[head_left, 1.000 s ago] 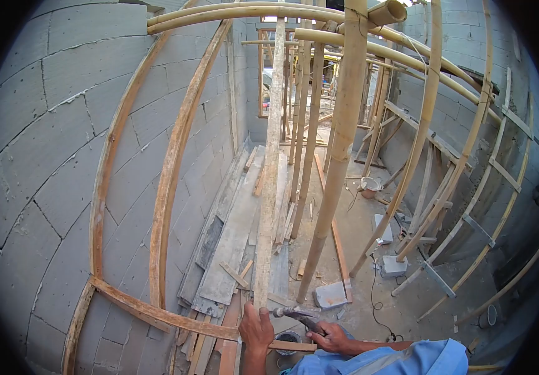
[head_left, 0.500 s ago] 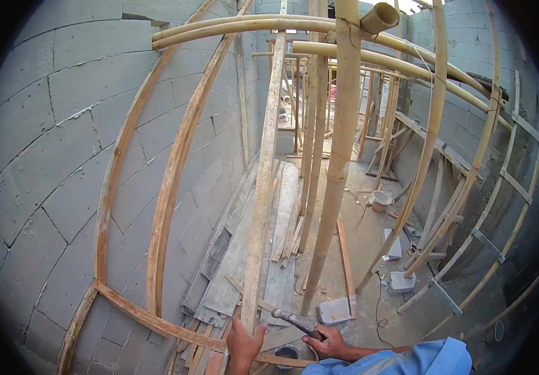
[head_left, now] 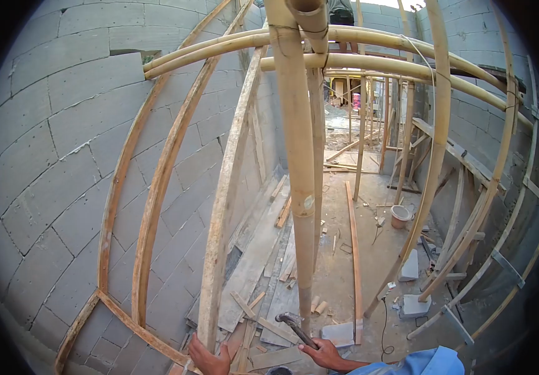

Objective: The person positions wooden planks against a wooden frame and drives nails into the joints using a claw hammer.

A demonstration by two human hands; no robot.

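My left hand is at the bottom of the view, gripping the lower end of a long, rough wooden upright. That upright leans up toward the bamboo crosspieces. Beside its foot runs a sloping wooden rail, which meets the bottom of the frame. In my right hand is a hammer, held by its handle with the head pointing up and left. The hammer head is apart from the upright, near the foot of a thick bamboo pole.
A grey block wall rises on the left, with two more wooden uprights in front. Loose planks cover the floor. Bamboo poles, a bucket and pale blocks stand to the right. A person is beyond the crosspieces.
The view has shifted, opening more floor to the right. My left hand and the upright's foot now appear farther left and lower. The hammer stays in my right hand, now farther from the upright.
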